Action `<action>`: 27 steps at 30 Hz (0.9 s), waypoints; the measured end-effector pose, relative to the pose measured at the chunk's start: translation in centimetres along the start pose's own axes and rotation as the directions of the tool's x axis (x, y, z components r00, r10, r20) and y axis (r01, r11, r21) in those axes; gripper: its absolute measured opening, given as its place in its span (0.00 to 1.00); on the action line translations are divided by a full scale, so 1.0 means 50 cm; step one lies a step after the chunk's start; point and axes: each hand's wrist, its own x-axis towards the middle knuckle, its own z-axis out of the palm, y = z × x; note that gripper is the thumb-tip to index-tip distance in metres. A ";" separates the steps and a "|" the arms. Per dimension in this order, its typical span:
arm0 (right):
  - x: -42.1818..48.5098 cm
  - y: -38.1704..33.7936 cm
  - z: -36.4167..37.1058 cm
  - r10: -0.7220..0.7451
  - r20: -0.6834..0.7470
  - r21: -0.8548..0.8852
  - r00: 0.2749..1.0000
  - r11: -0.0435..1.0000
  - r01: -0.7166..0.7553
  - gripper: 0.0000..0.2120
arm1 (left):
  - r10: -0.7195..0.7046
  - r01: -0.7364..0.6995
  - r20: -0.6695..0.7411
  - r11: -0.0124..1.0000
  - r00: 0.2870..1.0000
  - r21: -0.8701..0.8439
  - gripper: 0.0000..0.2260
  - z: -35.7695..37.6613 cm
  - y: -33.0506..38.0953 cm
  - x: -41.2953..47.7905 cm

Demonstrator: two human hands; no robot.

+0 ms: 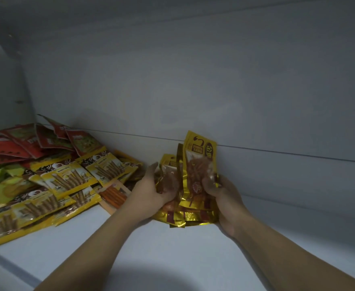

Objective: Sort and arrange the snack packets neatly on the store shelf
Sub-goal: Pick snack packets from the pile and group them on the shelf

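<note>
Sprawling over the left end of the white shelf (172,259) is a loose heap of snacks: red packets (25,141) at the back corner, green packets (2,181) at the far left edge, and yellow packets (67,177) printed with brown rolled sticks, overlapping one another toward the front. Just right of that heap lies an orange packet (113,196), flat on the shelf and partly tucked under the yellow ones. Next comes the left hand (149,185), its thumb raised and its fingers curled onto the left side of a bundle of gold packets (193,185). The bundle stands between the two hands near the back wall (214,91), the tallest packet upright with its printed face forward, the others leaning beside it. More gold ones lie flat beneath, their foil ends poking out toward the front under both palms. The right hand (224,198) grips the bundle's right side, thumb pressed across the front of the upright packet and fingers wrapped behind. Both forearms reach in from the lower edge, and the gold bundle sits well apart from most of the heap.
</note>
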 end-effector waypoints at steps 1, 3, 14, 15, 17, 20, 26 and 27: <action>-0.001 0.000 0.003 0.007 0.005 0.001 1.000 1.000 -0.007 0.11 | -0.026 0.023 -0.029 0.995 0.999 -0.096 0.40 0.005 0.005 -0.002; -0.002 0.002 0.007 0.008 0.000 -0.011 1.000 1.000 -0.008 0.11 | -0.075 0.068 -0.009 0.943 0.997 -0.326 0.30 0.016 0.008 -0.001; 0.009 0.017 0.035 -0.037 0.139 -0.002 0.990 0.999 0.037 0.30 | 0.023 0.007 0.102 0.960 0.995 -0.281 0.14 0.049 0.028 0.004; 0.010 0.014 0.033 -0.035 0.129 -0.008 0.991 0.999 0.036 0.32 | 0.060 -0.049 0.064 0.986 0.996 -0.161 0.14 0.045 0.025 0.007; 0.012 0.011 0.029 -0.080 0.074 -0.104 0.994 0.991 0.088 0.33 | 0.144 -0.144 0.014 0.974 0.990 0.178 0.21 0.026 0.016 0.014; 0.020 0.015 0.022 -0.085 -0.019 -0.121 0.996 0.989 0.082 0.27 | 0.157 -0.064 -0.110 0.808 0.981 0.586 0.26 -0.024 -0.012 0.021; 0.018 0.022 0.021 -0.055 -0.063 -0.086 0.996 0.995 0.050 0.23 | 0.023 0.077 -0.114 0.598 0.993 0.798 0.29 -0.050 -0.053 0.039; 0.017 0.022 0.021 -0.052 -0.063 -0.085 0.997 0.995 0.046 0.22 | 0.019 0.071 -0.099 0.566 0.995 0.822 0.27 -0.046 -0.052 0.044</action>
